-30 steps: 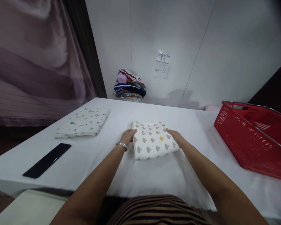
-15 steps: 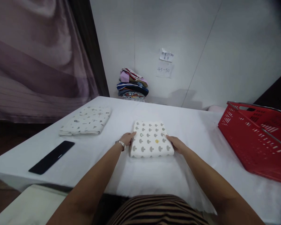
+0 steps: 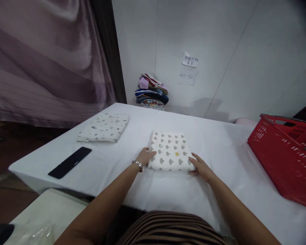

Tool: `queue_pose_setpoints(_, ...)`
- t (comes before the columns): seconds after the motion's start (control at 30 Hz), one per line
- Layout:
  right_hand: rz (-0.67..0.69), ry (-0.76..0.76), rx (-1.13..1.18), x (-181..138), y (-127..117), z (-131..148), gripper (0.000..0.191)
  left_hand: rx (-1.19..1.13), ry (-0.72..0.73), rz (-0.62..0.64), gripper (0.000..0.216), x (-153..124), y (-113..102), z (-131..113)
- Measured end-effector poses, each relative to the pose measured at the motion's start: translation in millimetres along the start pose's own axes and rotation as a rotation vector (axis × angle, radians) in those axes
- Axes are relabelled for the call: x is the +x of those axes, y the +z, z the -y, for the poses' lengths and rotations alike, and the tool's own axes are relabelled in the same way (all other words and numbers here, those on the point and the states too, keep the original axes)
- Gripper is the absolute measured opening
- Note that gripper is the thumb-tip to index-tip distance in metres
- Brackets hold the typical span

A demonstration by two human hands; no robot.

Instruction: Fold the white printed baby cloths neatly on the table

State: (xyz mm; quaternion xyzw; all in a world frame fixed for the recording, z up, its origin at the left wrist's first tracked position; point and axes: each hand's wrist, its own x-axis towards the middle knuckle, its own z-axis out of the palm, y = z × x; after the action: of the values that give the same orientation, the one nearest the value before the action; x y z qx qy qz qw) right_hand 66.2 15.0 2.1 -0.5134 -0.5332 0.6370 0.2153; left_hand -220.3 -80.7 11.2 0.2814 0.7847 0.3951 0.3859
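Grip closed on both side edges, the person's left hand [image 3: 146,157] and right hand [image 3: 201,167] hold a mushroom-print cloth [image 3: 170,151], folded and flat on the white desk [image 3: 209,136]. A black slab [image 3: 70,163] lies to the left, a red basket [image 3: 277,156] right, a second cloth [image 3: 104,128] beyond the slab, and stacked fabrics [image 3: 152,92] sit over by the wall [image 3: 219,41].

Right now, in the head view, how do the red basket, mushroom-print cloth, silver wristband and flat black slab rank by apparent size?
1. Red basket, though the frame cuts it off
2. Mushroom-print cloth
3. Flat black slab
4. Silver wristband
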Motion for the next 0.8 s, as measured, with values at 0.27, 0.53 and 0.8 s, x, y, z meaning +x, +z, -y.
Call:
queue_pose_setpoints(0.27, -0.207, -0.376, -0.855, -7.2, 2.3, 12.1, 0.064, 0.026, 0.014, -0.040, 0.074, -11.5, 2.6, 7.6)
queue_pose_setpoints(0.53, 0.044, -0.757, -1.166, 5.9, 74.7, 38.0, 0.063, 0.044, 0.074, -0.069, 0.071, -11.4, 7.3, 15.5)
queue_pose_setpoints(0.8, 0.192, -0.594, -1.270, 18.3, 85.0, 37.0, 0.069, 0.074, 0.130, -0.102, 0.065, -6.5, 11.2, 25.0)
